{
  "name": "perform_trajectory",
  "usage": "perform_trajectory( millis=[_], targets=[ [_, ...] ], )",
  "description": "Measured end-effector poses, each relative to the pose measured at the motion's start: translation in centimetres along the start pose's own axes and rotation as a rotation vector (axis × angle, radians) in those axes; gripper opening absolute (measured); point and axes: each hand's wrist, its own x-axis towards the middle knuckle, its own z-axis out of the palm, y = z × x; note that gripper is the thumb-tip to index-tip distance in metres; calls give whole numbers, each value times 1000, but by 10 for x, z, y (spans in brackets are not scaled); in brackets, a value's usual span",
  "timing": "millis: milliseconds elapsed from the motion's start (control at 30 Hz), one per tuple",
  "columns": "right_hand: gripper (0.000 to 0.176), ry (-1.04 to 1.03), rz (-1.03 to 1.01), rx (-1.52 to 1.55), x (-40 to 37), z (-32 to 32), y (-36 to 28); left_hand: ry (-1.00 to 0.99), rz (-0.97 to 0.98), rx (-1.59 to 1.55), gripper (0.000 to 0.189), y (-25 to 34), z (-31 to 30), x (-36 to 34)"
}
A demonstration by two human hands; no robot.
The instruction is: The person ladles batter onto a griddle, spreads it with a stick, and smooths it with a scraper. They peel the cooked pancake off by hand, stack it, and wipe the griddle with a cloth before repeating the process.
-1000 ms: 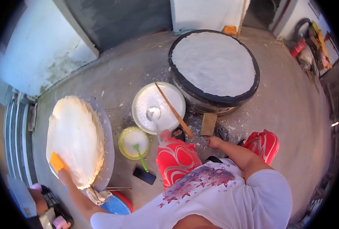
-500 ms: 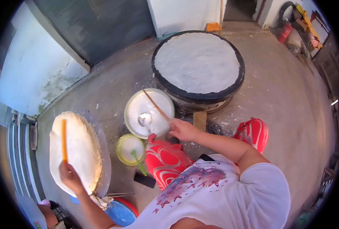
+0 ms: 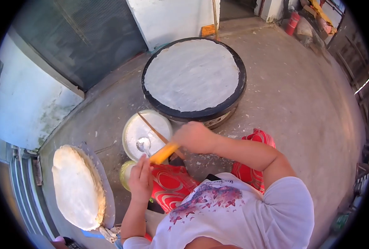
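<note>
A flat yellow strip (image 3: 163, 154), which looks like a scraper, spans both my hands in front of my knees. My left hand (image 3: 141, 179) has its fingers closed on the lower end. My right hand (image 3: 195, 137), a little blurred, is wrapped around the upper end. Behind the strip, a thin wooden stick (image 3: 152, 128) lies across the white bucket (image 3: 126, 143) of pale batter, in which a metal ladle (image 3: 143, 144) rests. Beyond them stands a large round griddle (image 3: 242, 89) covered by a thin pale sheet of batter (image 3: 193, 74).
At left, a stack of thin flatbreads (image 3: 76, 186) lies on a board (image 3: 106, 186). A yellow-green bowl (image 3: 125, 176) is partly hidden behind my left hand. Against the back right wall stand a red cylinder (image 3: 292, 23) and sacks. A dark door (image 3: 84, 37) is at back left.
My left hand has brought the yellow strip from above the flatbread stack over to my right hand. The right hand has let go of the wooden stick. The view has shifted slightly.
</note>
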Motion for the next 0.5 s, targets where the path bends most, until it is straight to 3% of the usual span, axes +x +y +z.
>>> perform_trajectory(
  millis=[33,67,100,167,233,367,500],
  targets=[
    [23,-36,90,45,-8,-6,17,-9,-116,-64,43,3,3,1],
    [22,16,362,204,-19,-15,36,-12,-116,-67,43,4,5,1],
    [27,60,513,161,-36,-14,68,31,-161,-20,43,5,7,-1],
    [41,306,889,176,-69,-20,137,72,-245,6,41,0,14,-17],
    [39,551,1145,169,-104,-36,192,82,-304,-27,40,1,18,-33],
    [42,603,1386,7,-158,-46,269,81,-495,-99,37,15,28,-47],
    [52,516,1492,-220,-131,-45,284,107,-620,-108,36,26,48,-34]
  ],
)
